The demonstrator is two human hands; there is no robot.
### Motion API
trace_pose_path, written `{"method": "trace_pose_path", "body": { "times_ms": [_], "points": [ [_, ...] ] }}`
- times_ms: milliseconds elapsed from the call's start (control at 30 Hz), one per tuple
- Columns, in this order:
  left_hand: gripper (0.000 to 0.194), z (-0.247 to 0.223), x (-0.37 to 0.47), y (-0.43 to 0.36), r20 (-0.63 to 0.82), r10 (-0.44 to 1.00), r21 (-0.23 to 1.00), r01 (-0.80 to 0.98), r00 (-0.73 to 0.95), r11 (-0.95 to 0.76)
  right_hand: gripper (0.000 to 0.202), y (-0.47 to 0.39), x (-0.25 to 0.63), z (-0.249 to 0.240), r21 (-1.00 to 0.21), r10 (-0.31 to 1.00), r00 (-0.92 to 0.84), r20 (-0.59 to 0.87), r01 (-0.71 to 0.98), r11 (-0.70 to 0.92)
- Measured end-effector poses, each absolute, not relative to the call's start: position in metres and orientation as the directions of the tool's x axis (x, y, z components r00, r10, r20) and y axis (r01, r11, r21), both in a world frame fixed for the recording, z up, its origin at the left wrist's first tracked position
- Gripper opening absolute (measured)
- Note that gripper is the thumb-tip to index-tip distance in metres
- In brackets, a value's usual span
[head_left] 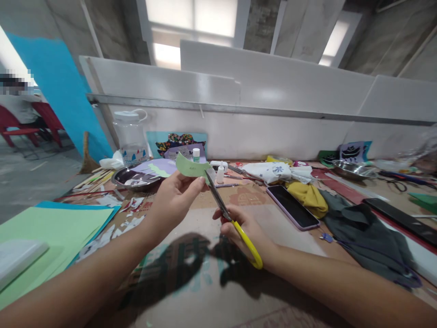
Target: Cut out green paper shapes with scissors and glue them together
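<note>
Worktop [266, 291], flat and covered in printed cardboard, spread across the lower part of the view. Smooth, pale green paper sheets [61, 228] lay at eight o'clock over a blue one, and a rumpled, dark grey cloth [368, 237] slumped at four. A clear, cylindrical plastic bottle [128, 139] stood between nine and ten, behind a shiny, shallow metal dish [128, 178]. A flat, purple-edged phone [292, 207] lay between the centre and the cloth.

Just below centre, towards five, the right hand [244, 225] had its grip closed around the yellow-handled metal scissors [218, 200]; how the digits sat in the loops could not be told. Towards eight, the left hand [174, 196] pinched a crescent-shaped piece of light green paper [193, 167] between thumb and fingers, held up just left of centre. The blades met its right end, so cutting seemed the step in hand; any further snip would call for a steady pinch and fingertips clear of the blades. Small, ragged white paper scraps [131, 223] littered the cardboard at eight.
</note>
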State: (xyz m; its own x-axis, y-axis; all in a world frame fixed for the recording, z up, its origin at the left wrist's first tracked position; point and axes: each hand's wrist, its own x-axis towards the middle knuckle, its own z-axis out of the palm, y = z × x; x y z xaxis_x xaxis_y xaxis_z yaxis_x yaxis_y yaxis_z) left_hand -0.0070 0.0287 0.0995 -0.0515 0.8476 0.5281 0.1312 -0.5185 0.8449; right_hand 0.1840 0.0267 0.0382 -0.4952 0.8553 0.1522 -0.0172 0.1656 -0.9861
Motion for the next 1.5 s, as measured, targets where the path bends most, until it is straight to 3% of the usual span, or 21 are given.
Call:
{"method": "trace_pose_path", "body": {
  "times_ms": [633, 1033, 1233, 1500],
  "points": [
    [0.015, 0.1, -0.0072, 0.0284, 0.526, 0.849, 0.844, 0.155, -0.056, -0.513, 0.064, 0.0261, 0.1831, 0.0432, -0.984, 0.862, -0.485, 0.148, 0.016, 0.179],
    [0.014, 0.1042, -0.0064, 0.0255, 0.525, 0.849, 0.843, 0.165, -0.048, -0.512, 0.079, 0.0248, 0.1877, 0.0404, -0.962, 0.815, -0.537, 0.216, 0.027, 0.272],
    [0.011, 0.1048, -0.0051, 0.0244, 0.528, 0.848, 0.841, 0.163, -0.045, -0.515, 0.074, 0.0235, 0.1885, 0.0426, -0.951, 0.8, -0.551, 0.238, 0.033, 0.306],
    [0.013, 0.102, -0.0033, 0.0218, 0.529, 0.848, 0.838, 0.17, -0.024, -0.518, 0.078, 0.0213, 0.1867, 0.0452, -0.973, 0.817, -0.545, 0.187, 0.011, 0.23]
  ]
}}
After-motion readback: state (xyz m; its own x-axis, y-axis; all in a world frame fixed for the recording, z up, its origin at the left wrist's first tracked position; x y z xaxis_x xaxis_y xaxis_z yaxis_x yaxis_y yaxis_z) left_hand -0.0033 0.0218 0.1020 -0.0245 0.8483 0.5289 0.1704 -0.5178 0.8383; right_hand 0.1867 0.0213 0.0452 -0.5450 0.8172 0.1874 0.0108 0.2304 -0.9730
